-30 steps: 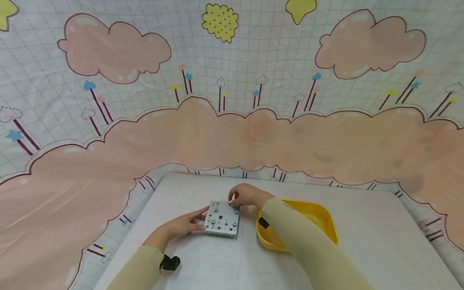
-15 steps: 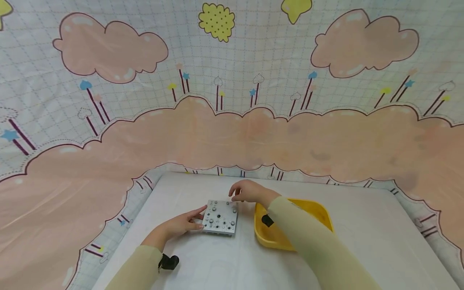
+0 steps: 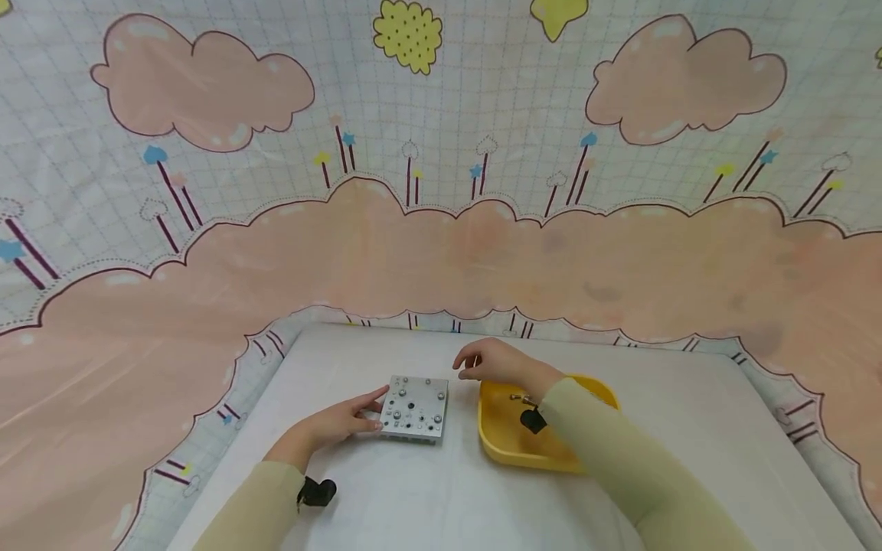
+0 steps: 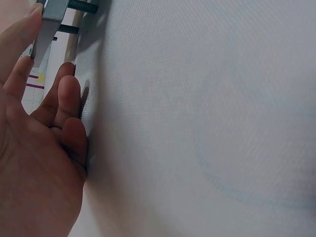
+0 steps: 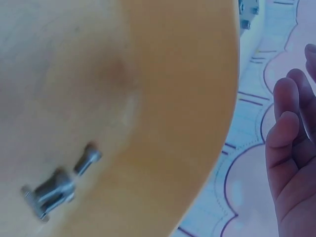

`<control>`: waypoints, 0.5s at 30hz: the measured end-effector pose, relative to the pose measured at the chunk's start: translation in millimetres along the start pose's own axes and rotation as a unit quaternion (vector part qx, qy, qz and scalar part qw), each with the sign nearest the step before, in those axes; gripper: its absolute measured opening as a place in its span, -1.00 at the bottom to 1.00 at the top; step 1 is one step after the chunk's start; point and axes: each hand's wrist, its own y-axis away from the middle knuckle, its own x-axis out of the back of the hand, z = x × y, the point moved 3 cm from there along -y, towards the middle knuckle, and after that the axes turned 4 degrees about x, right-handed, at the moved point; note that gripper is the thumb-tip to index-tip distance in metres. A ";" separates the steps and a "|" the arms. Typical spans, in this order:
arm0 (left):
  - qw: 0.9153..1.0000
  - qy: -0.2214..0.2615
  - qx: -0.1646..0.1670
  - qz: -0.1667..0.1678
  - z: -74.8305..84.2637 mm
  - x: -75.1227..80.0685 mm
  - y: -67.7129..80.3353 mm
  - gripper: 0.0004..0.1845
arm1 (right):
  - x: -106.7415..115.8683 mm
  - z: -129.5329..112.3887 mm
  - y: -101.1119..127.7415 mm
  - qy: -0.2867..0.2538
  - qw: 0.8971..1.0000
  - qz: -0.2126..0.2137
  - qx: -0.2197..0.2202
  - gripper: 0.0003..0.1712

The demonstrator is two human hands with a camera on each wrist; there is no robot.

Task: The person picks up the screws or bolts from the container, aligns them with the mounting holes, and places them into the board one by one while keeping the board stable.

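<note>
A square metal plate [image 3: 416, 408] studded with several screws lies on the white table [image 3: 427, 505]. My left hand [image 3: 347, 418] rests against its left edge, forefinger and thumb straight, bracketing the near-left corner. In the left wrist view the thumb [image 4: 19, 34] lies on the plate's edge [image 4: 53, 17], and black screw threads poke out below it. My right hand [image 3: 491, 361] hovers over the far-left rim of the yellow tray [image 3: 510, 451], thumb and forefinger drawn together on something small, seemingly a screw. Loose screws [image 5: 58, 186] lie in the tray [image 5: 173, 98].
A cartoon cloud-print cloth [image 3: 441, 191] hangs close behind the table and wraps its left and right sides. Black camera mounts sit on the left wrist [image 3: 317, 491] and the right wrist [image 3: 532, 419]. Bare tabletop spreads in front of the plate and right of the tray.
My right hand has left the plate's far-right corner and moved right to the tray's rim. The left hand has stayed at the plate's left edge.
</note>
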 end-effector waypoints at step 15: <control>1.000 0.002 0.018 0.003 -2.5 0.3 -4.3 -0.12 | 17.3 62.2 74.8 0.005 0.999 0.029 -0.042 -0.86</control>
